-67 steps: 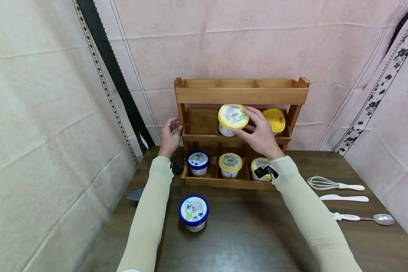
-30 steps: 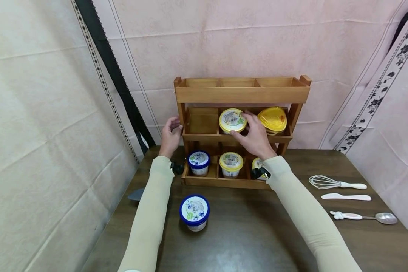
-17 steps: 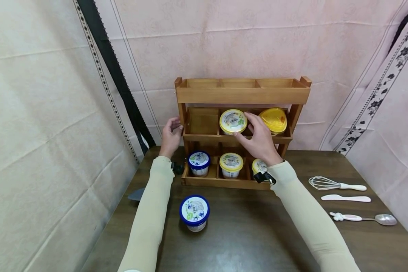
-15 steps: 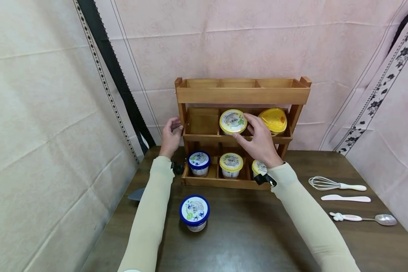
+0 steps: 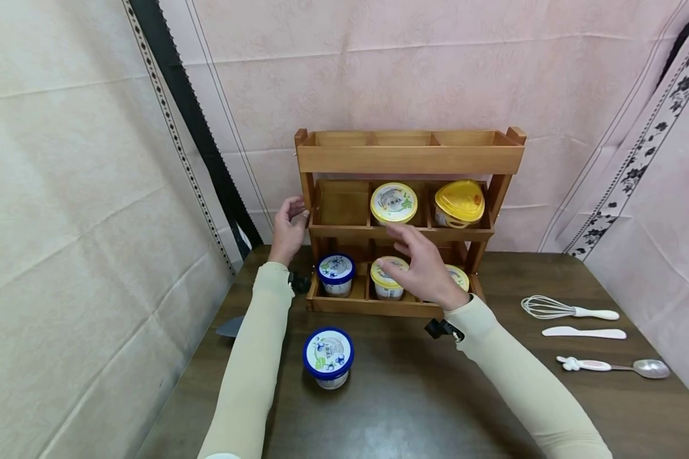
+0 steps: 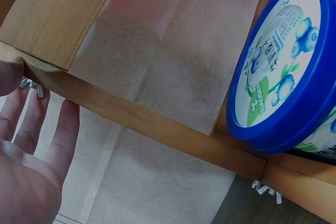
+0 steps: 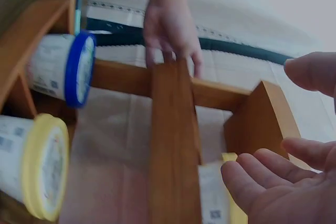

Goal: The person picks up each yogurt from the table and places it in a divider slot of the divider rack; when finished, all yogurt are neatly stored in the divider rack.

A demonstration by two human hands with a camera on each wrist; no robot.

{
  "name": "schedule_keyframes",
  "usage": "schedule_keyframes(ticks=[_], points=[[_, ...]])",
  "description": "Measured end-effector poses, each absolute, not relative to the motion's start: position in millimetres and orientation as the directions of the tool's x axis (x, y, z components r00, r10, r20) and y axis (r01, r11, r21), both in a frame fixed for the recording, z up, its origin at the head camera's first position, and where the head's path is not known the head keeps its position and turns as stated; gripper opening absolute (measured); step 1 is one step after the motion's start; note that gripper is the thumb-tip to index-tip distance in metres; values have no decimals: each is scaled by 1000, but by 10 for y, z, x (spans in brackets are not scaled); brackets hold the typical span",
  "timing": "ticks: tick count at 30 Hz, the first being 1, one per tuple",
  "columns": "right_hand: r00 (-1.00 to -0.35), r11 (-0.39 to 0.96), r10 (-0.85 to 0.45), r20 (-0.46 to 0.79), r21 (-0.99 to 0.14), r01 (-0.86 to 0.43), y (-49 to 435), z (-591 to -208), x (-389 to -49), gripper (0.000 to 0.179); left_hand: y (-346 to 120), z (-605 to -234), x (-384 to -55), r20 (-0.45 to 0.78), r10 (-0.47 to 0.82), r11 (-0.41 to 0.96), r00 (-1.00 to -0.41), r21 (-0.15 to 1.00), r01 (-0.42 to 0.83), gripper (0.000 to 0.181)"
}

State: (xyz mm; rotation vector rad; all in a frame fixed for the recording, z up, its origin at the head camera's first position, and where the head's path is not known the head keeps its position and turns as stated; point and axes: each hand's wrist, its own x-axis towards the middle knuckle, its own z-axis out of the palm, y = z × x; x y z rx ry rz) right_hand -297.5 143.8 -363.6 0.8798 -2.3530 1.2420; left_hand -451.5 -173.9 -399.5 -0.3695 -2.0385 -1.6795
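Observation:
A three-tier wooden rack point(image 5: 410, 159) stands at the back of the table. My left hand point(image 5: 289, 231) holds its left side post, thumb on one face and fingers against another in the left wrist view. My right hand point(image 5: 422, 264) holds nothing, fingers spread, in front of the middle and lower tiers. Above it, a yellow-lidded tub point(image 5: 393, 203) sits in the middle tier's centre compartment. Behind the hand in the lower tier are a yellow-lidded tub point(image 5: 386, 290) and another yellow-rimmed tub point(image 5: 458, 275), both partly hidden. A blue-lidded tub point(image 5: 335, 274) fills the lower left compartment.
A larger blue-lidded tub point(image 5: 328, 357) stands on the table before the rack. A tub with a plain yellow lid point(image 5: 460, 203) leans in the middle tier's right compartment. At right lie a whisk point(image 5: 568, 308), white knife point(image 5: 584, 333) and spoon point(image 5: 614, 365). A grey blade point(image 5: 229, 327) shows beside the left sleeve.
The right hand lowered the yellow-lidded tub into the middle tier's centre compartment, let go, and drew down and back toward the body. The left hand kept its place on the post.

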Motion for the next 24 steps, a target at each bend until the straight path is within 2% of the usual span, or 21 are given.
schedule_keyframes(ticks=[5, 12, 24], points=[[-743, 417, -412, 527, -616, -668, 1355, -3806, -2938, 74, -1713, -3963, -4494, 504, -104, 219, -857, 852, 475, 36], [-751, 435, -464, 470, -618, -655, 1273, -4087, -2874, 73, -1632, -3790, -4261, 486, -100, 232, -869, 860, 454, 35], [-759, 462, -573, 307, -645, -609, 1108, -4472, -2684, 70, -1637, -3824, -4319, 496, -96, 220, -863, 856, 467, 35]])
